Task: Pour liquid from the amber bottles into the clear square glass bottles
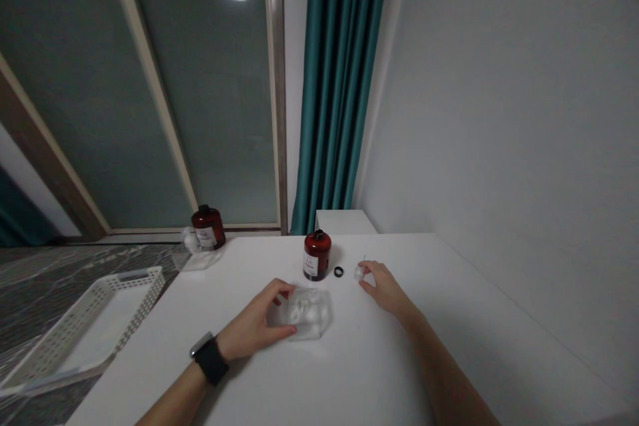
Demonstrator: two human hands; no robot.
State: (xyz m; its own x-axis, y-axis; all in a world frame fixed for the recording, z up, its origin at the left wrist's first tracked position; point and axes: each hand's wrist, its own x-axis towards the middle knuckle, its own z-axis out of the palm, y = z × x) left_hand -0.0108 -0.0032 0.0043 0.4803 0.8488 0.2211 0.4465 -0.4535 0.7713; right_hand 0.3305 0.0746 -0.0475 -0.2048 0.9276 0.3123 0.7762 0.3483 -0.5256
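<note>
Though glossy, clear square container

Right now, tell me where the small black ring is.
In the head view, the small black ring lies on the white table, just right of the near brown bottle and left of the right hand.

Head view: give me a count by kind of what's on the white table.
Brown bottles: 2
Black ring: 1
Clear plastic pack under left hand: 1
Small clear piece at right hand: 1
White basket: 1
Total: 6
</note>
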